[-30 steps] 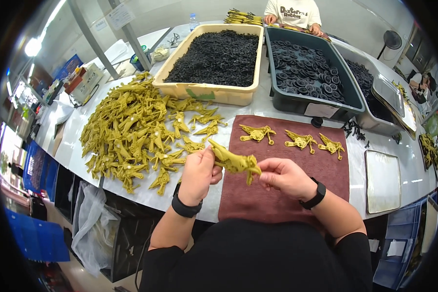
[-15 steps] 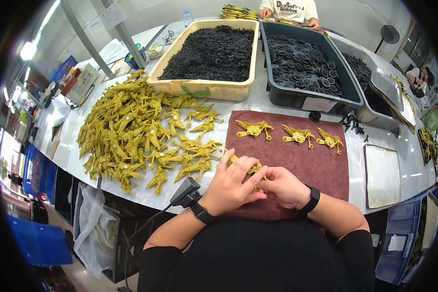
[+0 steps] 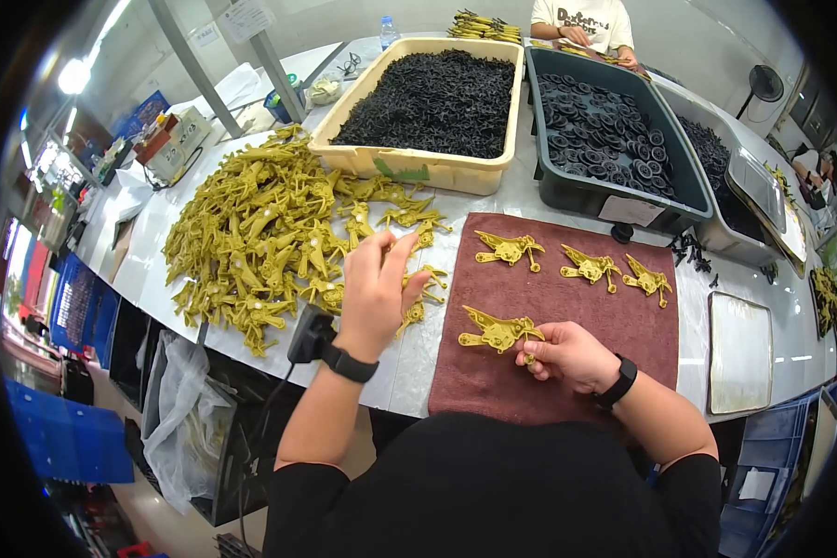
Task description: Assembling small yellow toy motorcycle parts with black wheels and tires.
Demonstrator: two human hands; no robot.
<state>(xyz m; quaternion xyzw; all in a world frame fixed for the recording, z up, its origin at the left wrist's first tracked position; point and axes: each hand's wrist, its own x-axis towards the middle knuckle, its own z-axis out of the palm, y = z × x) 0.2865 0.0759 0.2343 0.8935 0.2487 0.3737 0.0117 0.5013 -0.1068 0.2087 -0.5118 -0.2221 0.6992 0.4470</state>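
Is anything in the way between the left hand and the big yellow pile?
Nothing that I can see. The left hand is already at the right edge of the pile, and the beige bin stands farther back.

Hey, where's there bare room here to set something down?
The maroon cloth is bare between the upper three yellow parts and the right hand. A narrow table strip is bare between cloth and pale tray, below black bits. The yellow pile crowds the left.
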